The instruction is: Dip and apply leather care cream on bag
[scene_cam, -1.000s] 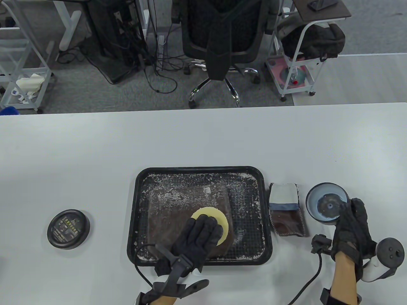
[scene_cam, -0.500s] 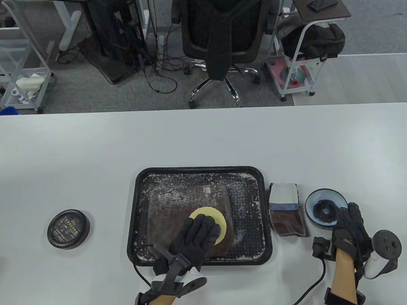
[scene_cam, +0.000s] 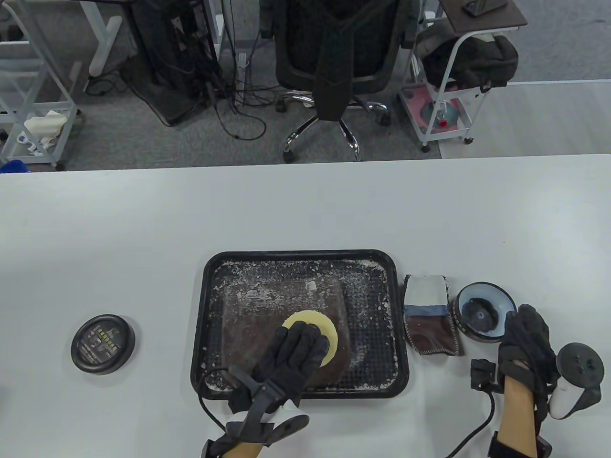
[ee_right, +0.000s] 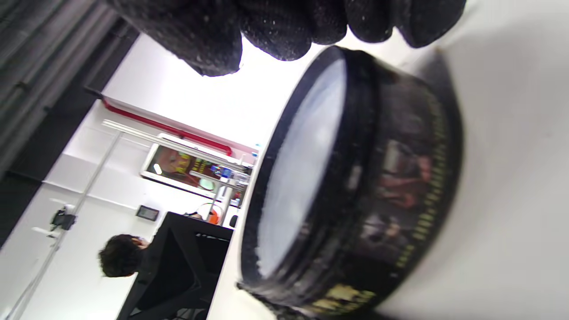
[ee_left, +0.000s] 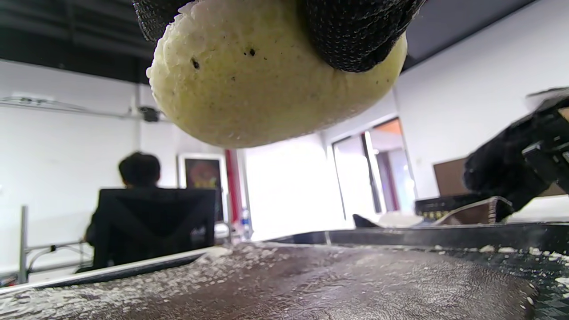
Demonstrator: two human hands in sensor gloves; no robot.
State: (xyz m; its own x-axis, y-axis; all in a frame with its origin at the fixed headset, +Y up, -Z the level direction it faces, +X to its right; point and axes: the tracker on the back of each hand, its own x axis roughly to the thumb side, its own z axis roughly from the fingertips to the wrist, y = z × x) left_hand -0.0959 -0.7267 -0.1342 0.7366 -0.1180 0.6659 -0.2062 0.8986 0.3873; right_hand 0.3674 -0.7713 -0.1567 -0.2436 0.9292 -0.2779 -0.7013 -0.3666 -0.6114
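Note:
My left hand grips a round yellow sponge over the near right part of a brown leather bag, which lies in a black tray. In the left wrist view the sponge hangs a little above the bag's cream-flecked surface. My right hand holds the open cream tin by its near right rim, to the right of the tray. In the right wrist view my fingertips sit at the rim of the tin, with pale cream inside.
The tin's black lid lies on the table left of the tray. A brown and white leather pouch lies between the tray and the tin. White crumbs cover the tray floor. An office chair stands beyond the table's far edge.
My right hand has brought the tin down and slightly left, toward the pouch. My left hand with the sponge has shifted a little left and nearer over the bag.

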